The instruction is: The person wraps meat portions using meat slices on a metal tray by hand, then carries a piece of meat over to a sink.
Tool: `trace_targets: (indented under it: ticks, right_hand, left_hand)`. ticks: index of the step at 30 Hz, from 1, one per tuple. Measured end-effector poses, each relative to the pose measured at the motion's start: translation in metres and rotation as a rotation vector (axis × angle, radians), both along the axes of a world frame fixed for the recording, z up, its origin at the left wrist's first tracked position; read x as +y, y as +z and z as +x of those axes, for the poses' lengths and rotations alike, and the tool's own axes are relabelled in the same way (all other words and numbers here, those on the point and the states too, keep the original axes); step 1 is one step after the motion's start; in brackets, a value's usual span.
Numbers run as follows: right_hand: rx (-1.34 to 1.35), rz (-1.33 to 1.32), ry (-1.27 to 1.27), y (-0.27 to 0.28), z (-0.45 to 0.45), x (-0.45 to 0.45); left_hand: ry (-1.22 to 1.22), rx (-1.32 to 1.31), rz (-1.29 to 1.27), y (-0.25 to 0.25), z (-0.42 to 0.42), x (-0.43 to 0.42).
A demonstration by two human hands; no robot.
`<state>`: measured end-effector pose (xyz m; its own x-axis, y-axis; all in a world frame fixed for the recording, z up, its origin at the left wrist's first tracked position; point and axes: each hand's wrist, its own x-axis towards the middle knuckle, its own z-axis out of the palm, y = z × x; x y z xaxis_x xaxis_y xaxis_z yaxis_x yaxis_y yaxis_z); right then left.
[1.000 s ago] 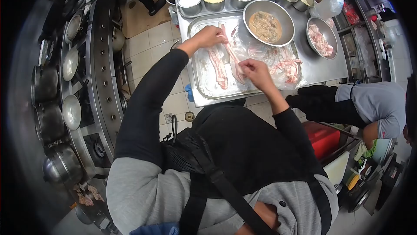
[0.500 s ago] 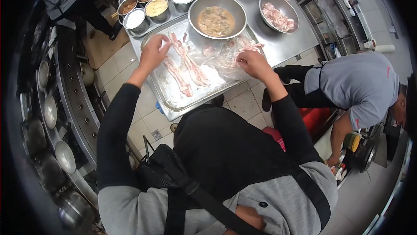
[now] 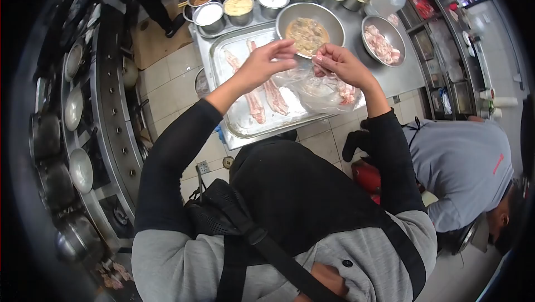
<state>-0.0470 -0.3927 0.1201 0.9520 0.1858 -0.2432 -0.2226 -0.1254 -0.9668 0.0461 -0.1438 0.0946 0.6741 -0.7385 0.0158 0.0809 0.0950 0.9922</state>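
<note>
Tiled aisle [image 3: 177,69] along table edge [image 3: 398,81]; left hand [image 3: 268,63], right hand [image 3: 343,65] above meat [image 3: 254,107].

No words or numbers are showing clearly enough to read. At three o'clock, a little red mark [image 3: 498,163] is sitting on a grey shirt [image 3: 460,162], but it is looking too blurry.
</note>
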Motion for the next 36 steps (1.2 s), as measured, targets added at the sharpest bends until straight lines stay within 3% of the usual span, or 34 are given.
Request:
trace_targets:
  ticks: [5,6,9,13,14,17,18,19,21,24,27,28,31,32,36]
  right_hand:
    - [-0.076,-0.052,0.037,0.016,0.036,0.035]
    - [-0.056,-0.153,0.015,0.025,0.038,0.038]
    - [-0.005,-0.047,0.002,0.034,0.030,0.040]
    - [0.016,-0.035,0.231,-0.001,0.010,-0.005]
    - [0.029,-0.134,0.149,-0.012,0.001,-0.018]
    - [0.048,-0.110,0.088,-0.034,-0.026,-0.051]
    - [-0.126,-0.614,0.217,-0.031,-0.034,-0.052]
    - [-0.123,-0.843,0.205,-0.029,-0.042,-0.048]
    - [-0.121,-1.049,-0.037,-0.038,-0.039,-0.068]
    - [0.207,-1.226,-0.049,-0.044,-0.046,-0.074]
    - [0.186,-1.376,-0.221,-0.099,-0.065,-0.060]
    - [0.061,-1.382,-0.244,-0.105,-0.067,-0.060]
    - [0.220,-0.770,-0.431,-0.077,-0.072,-0.080]
    - [0.175,-0.456,-0.488,-0.086,-0.075,-0.099]
    - [0.111,0.074,-0.496,-0.024,-0.072,-0.105]
  left_hand:
    - [-0.144,0.099,0.142,0.007,0.024,-0.014]
    - [-0.113,0.090,0.130,0.005,0.029,-0.011]
    - [-0.050,0.043,0.132,0.008,0.039,-0.002]
    - [-0.015,0.091,0.014,0.017,0.043,0.024]
    - [-0.024,0.070,0.045,0.019,0.043,0.031]
    - [-0.123,0.012,0.203,0.003,0.041,0.037]
    - [-0.205,0.001,0.221,0.001,0.032,0.033]
    - [-0.287,-0.012,0.241,-0.003,0.024,0.029]
    - [-0.497,-0.150,0.263,-0.010,0.001,0.002]
    - [-0.561,-0.497,0.260,-0.042,-0.029,-0.034]
    - [-0.603,-0.671,0.310,-0.054,-0.040,-0.048]
    - [-0.620,-0.702,0.334,-0.054,-0.040,-0.048]
    - [-0.550,-0.532,0.344,-0.051,-0.027,-0.040]
    - [-0.508,-0.437,0.348,-0.050,-0.020,-0.036]
    - [-0.348,-0.097,0.286,-0.024,-0.003,-0.033]
